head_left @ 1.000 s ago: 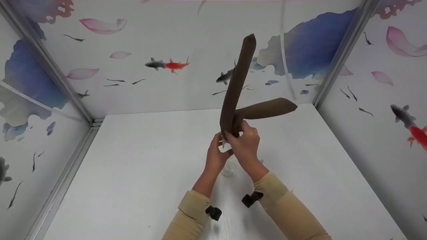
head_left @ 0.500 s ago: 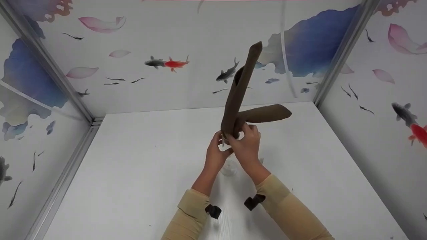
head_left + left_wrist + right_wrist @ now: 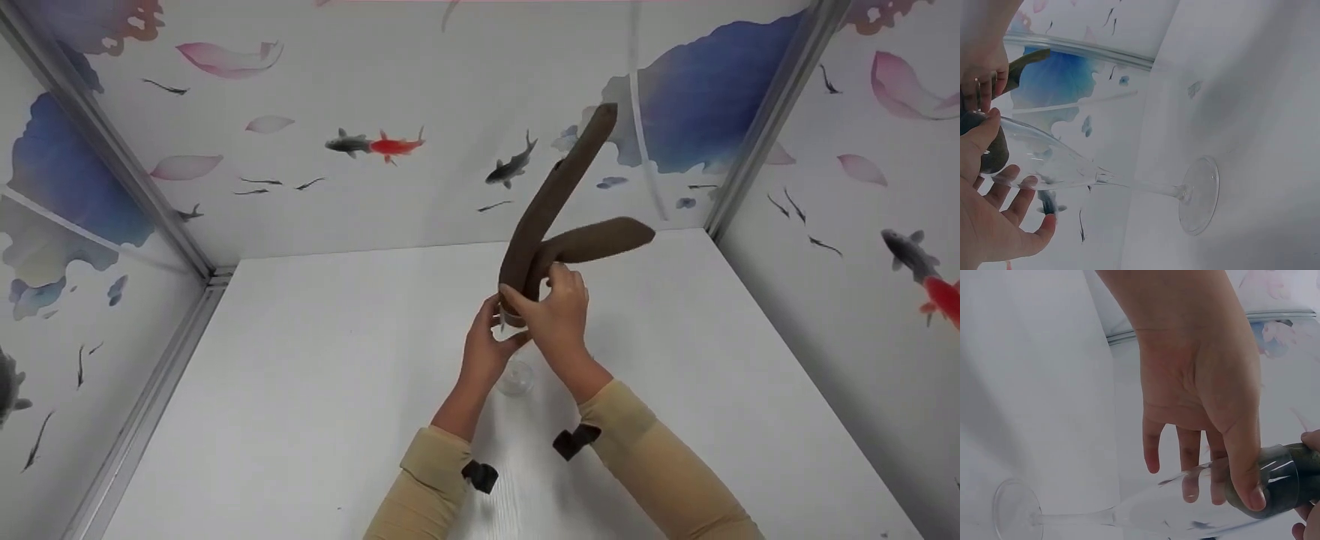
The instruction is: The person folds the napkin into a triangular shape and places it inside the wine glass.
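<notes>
A clear champagne flute (image 3: 1067, 163) stands between my hands, its round foot (image 3: 515, 379) showing below them in the head view. My left hand (image 3: 487, 349) grips the bowl near the rim, thumb on one side and fingers behind the glass. A brown folded cloth (image 3: 555, 195) is tucked into the flute's mouth, its rounded lower end (image 3: 1247, 489) visible through the glass. One long end rises tilted to the right, and a shorter end points right. At the mouth, my right hand (image 3: 559, 307) pinches the cloth between thumb and fingers.
A white table (image 3: 337, 397) lies beneath the hands. White walls printed with fish, petals and blue shapes (image 3: 720, 90) close in the back and both sides, with metal rails (image 3: 97, 135) at the corners. Each sleeve carries a black wrist mount (image 3: 480, 476).
The cloth's long end has leaned over to the right. The shorter end first dipped, then rose again. My right hand's hold has shifted slightly upward, while my left hand stays nearly still.
</notes>
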`<state>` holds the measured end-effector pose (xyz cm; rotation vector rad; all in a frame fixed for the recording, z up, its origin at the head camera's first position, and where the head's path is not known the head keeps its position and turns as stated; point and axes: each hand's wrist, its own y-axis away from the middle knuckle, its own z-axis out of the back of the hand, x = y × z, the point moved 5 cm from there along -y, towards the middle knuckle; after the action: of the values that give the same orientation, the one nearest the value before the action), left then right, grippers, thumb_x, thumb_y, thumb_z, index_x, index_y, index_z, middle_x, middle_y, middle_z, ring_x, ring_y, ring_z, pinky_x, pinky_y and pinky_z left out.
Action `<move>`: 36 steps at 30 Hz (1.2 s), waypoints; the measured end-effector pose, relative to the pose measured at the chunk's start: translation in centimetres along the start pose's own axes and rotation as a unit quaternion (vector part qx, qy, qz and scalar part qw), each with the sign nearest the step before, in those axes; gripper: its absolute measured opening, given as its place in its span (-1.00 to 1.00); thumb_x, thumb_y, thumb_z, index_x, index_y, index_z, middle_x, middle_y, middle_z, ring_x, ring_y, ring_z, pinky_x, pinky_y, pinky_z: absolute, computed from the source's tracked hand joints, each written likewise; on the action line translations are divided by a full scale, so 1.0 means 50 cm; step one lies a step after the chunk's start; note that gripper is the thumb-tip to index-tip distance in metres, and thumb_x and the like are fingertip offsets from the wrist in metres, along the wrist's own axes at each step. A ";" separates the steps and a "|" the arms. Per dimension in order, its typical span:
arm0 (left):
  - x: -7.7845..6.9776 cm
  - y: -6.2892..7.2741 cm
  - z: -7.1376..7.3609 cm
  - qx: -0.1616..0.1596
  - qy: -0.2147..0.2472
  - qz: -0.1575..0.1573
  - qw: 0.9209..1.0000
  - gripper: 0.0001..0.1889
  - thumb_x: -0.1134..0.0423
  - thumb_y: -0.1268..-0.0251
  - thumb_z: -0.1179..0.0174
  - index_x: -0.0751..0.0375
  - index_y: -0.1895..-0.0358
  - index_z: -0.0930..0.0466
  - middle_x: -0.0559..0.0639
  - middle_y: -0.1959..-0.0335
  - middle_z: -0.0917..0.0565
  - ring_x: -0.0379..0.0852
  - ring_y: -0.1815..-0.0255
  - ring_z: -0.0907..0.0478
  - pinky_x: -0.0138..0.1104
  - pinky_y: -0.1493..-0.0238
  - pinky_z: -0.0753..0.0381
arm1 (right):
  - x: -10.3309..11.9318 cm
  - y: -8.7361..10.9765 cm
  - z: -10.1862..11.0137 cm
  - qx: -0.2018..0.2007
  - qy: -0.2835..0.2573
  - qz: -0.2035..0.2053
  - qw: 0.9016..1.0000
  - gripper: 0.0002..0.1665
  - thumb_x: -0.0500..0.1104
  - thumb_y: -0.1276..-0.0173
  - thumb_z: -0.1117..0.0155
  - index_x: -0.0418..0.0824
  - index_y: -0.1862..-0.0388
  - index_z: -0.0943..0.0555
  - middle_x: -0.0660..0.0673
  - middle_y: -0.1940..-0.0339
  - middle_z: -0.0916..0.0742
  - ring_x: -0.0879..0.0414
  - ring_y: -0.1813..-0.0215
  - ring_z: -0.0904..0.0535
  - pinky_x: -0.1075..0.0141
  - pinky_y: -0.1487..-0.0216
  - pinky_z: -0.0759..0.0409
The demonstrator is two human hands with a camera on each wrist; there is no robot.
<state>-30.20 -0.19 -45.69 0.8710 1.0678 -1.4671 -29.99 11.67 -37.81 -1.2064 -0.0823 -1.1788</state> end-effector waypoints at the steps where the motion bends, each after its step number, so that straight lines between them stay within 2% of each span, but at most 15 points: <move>1: -0.001 0.000 0.000 0.000 -0.001 0.000 1.000 -0.25 0.21 -0.15 -0.42 0.00 -0.42 -0.28 0.00 -0.30 -0.44 -0.01 -0.25 -0.41 -0.15 -0.27 -0.34 | 0.003 -0.005 0.000 0.000 0.000 0.001 1.000 -0.44 0.07 -0.07 -0.56 -0.32 0.19 -0.57 -0.16 0.32 -0.62 -0.07 0.21 -0.47 0.11 0.16 -0.40; 4: -0.002 0.001 0.001 0.001 -0.002 -0.001 1.000 -0.24 0.19 -0.14 -0.43 -0.01 -0.42 -0.28 -0.01 -0.31 -0.44 -0.02 -0.25 -0.40 -0.16 -0.27 -0.35 | 0.011 -0.019 -0.002 0.020 -0.009 -0.012 1.000 -0.43 0.11 -0.10 -0.54 -0.31 0.19 -0.57 -0.15 0.30 -0.61 -0.06 0.21 -0.46 0.12 0.17 -0.43; 9: -0.001 0.003 0.000 0.001 0.003 -0.010 1.000 -0.25 0.14 -0.16 -0.42 -0.04 -0.42 -0.28 -0.07 -0.28 -0.46 -0.03 -0.24 -0.40 -0.11 -0.27 -0.34 | 0.013 -0.040 -0.002 0.081 -0.024 -0.055 0.995 -0.42 0.12 -0.13 -0.51 -0.31 0.13 -0.60 -0.14 0.25 -0.60 0.00 0.16 -0.52 0.14 0.15 -0.51; 14: 0.000 0.001 0.002 0.011 0.004 -0.013 1.000 -0.26 0.13 -0.16 -0.42 -0.05 -0.41 -0.29 -0.09 -0.26 -0.48 -0.04 -0.23 -0.42 -0.09 -0.26 -0.34 | 0.004 -0.054 0.008 0.116 -0.061 -0.090 0.987 -0.58 -0.01 -0.15 -0.51 -0.30 0.21 -0.63 -0.12 0.33 -0.65 0.04 0.30 -0.57 0.19 0.34 -0.60; 17: 0.000 -0.002 0.006 0.020 0.002 -0.013 1.000 -0.25 0.14 -0.15 -0.43 -0.05 -0.41 -0.29 -0.07 -0.26 -0.48 -0.05 -0.23 -0.43 -0.10 -0.27 -0.35 | 0.000 -0.057 0.014 0.126 -0.088 -0.095 0.984 -0.65 -0.05 -0.15 -0.51 -0.28 0.25 -0.66 -0.10 0.39 -0.69 0.08 0.36 -0.61 0.22 0.40 -0.64; 20: 0.001 -0.006 0.011 0.031 0.002 -0.008 0.999 -0.23 0.15 -0.14 -0.43 -0.05 -0.43 -0.27 -0.04 -0.28 -0.47 -0.04 -0.23 -0.43 -0.11 -0.26 -0.36 | -0.005 -0.057 0.016 0.140 -0.111 -0.090 0.980 -0.66 -0.05 -0.16 -0.51 -0.27 0.22 -0.67 -0.08 0.39 -0.72 0.11 0.35 -0.66 0.24 0.35 -0.67; 23: 0.003 -0.009 0.015 0.042 0.014 0.003 0.999 -0.17 0.18 -0.13 -0.44 -0.05 -0.45 -0.18 -0.01 -0.27 -0.48 -0.02 -0.24 -0.43 -0.12 -0.25 -0.38 | -0.011 -0.056 0.017 0.146 -0.124 -0.079 0.978 -0.65 -0.06 -0.16 -0.51 -0.27 0.20 -0.68 -0.06 0.37 -0.74 0.14 0.32 -0.69 0.25 0.29 -0.68; 27: 0.005 -0.016 0.015 0.054 0.045 0.007 0.997 -0.18 0.23 -0.13 -0.44 0.04 -0.36 -0.08 0.03 -0.25 -0.51 0.00 -0.24 -0.45 -0.09 -0.27 -0.37 | -0.018 -0.058 0.018 0.141 -0.119 -0.051 0.982 -0.69 -0.10 -0.15 -0.53 -0.27 0.22 -0.69 -0.05 0.40 -0.74 0.17 0.35 -0.68 0.29 0.30 -0.67; 31: 0.005 -0.021 0.015 0.058 0.055 -0.005 0.997 -0.34 0.25 -0.15 -0.42 0.12 -0.19 -0.17 0.05 -0.23 -0.55 0.00 -0.24 -0.45 -0.06 -0.30 -0.32 | -0.018 -0.061 0.019 0.132 -0.107 -0.019 0.985 -0.73 -0.13 -0.15 -0.52 -0.27 0.27 -0.70 -0.05 0.42 -0.74 0.18 0.38 -0.67 0.30 0.33 -0.66; 36: 0.005 -0.022 0.017 0.057 0.041 -0.020 0.997 -0.43 0.22 -0.17 -0.41 0.10 -0.12 -0.23 0.00 -0.16 -0.59 -0.03 -0.24 -0.46 -0.06 -0.28 -0.32 | -0.016 -0.062 0.016 0.127 -0.101 0.011 0.987 -0.78 -0.17 -0.14 -0.52 -0.27 0.32 -0.70 -0.05 0.47 -0.74 0.19 0.42 -0.66 0.29 0.38 -0.64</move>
<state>-31.28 -1.06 -45.46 1.0037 1.0747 -1.5493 -32.23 13.16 -35.88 -1.0931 -0.3613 -0.9903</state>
